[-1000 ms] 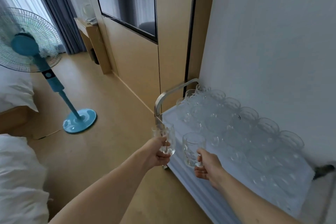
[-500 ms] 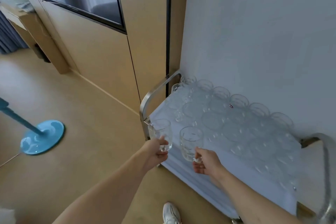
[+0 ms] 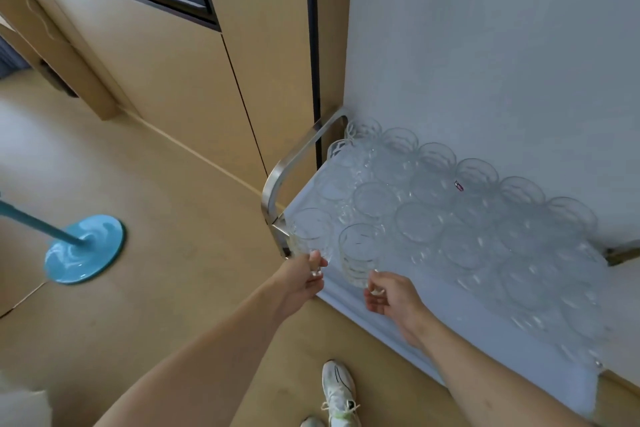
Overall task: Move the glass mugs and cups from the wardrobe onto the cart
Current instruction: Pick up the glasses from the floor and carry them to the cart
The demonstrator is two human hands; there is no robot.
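At the near-left corner of the cart [image 3: 374, 314], beside its steel handle [image 3: 277, 184], two glass mugs are coming down onto the pale blue cloth. Left hand [image 3: 302, 282] pinches the handle of the left mug [image 3: 310, 234], fingers curled; that mug sits right at the cloth's corner, close to the steel handle. Right hand [image 3: 391, 296] grips the handle of the right mug [image 3: 358, 255], fingers curled round it. Whether either base already touches the cloth, cannot tell. Rows of other glasses [image 3: 467, 218] fill the cart back to the white wall, packed rim to rim.

Risks, as judged: left mug so near the edge could tip off toward the floor if let go unevenly; a knock against the steel handle could chip it. Right mug stands just beside the packed rows, so a sideways push would clink glass on glass. Loose cloth could drag and shift neighbours. One white shoe [image 3: 337, 392] stands near the cart, an easy bump
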